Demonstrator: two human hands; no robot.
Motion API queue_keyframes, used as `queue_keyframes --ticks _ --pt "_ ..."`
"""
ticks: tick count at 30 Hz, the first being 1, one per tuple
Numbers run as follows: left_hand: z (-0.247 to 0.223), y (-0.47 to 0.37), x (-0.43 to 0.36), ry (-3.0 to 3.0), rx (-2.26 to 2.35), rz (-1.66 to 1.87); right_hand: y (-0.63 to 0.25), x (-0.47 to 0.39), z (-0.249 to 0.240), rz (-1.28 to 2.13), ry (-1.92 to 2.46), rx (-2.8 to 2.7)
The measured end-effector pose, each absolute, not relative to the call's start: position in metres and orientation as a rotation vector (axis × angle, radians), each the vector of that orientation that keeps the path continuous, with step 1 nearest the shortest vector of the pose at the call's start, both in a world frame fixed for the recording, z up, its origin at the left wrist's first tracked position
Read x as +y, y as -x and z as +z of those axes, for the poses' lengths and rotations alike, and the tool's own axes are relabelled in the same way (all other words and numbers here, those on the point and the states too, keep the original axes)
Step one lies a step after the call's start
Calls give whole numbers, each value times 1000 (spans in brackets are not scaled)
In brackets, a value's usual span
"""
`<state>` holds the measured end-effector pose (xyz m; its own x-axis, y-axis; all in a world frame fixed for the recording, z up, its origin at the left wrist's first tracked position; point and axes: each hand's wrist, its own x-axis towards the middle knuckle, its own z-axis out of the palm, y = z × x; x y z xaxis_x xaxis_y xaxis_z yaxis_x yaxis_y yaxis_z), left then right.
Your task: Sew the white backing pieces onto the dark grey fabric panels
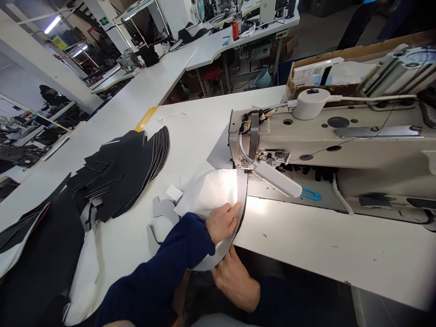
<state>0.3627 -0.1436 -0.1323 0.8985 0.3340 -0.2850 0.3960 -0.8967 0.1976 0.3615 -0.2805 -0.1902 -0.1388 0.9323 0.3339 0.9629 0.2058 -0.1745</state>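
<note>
A grey and white fabric piece [213, 190] with a dark edge lies on the table, its far end under the head of the sewing machine [245, 159], near the needle. My left hand [223, 222] rests on top of it, fingers spread and pressing the cloth close to the curved edge. My right hand [236, 279] holds that same edge lower down, where the fabric hangs over the table's front edge; some of its fingers are hidden underneath. A lit white lamp [277, 178] shines on the fabric around the needle.
Left on the white table [184, 136] lie stacked dark fabric pieces [126, 168] and grey offcuts [163, 218]. A larger dark cloth [44, 259] covers the near left. Behind the machine stands a cardboard box [368, 52]. A blue hook-shaped item [310, 194] sits by the lamp.
</note>
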Motion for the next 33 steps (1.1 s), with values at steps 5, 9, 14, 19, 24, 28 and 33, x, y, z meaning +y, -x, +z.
queue_keyframes --ticks 5,9,14,19,24,28,33 --pt "-143 -375 -147 -2872 499 -426 -354 -285 -204 -203 1764 -2051" --pt "-139 -380 -145 -2915 546 -464 -360 -282 -201 -129 1793 -2095" --pt "-135 -397 -137 -2948 605 -414 -375 -270 -193 -62 1831 -2126" --pt "-134 -415 -125 -2954 574 -335 -388 -256 -191 -141 1896 -2068" --pt "-136 -433 -110 -2972 561 -337 -403 -242 -187 -85 1886 -2036" --pt "-130 -447 -95 -2986 528 -358 -398 -232 -192 9 1926 -2050" --pt "-117 -426 -106 -3035 482 -378 -372 -238 -204 -56 1853 -2141"
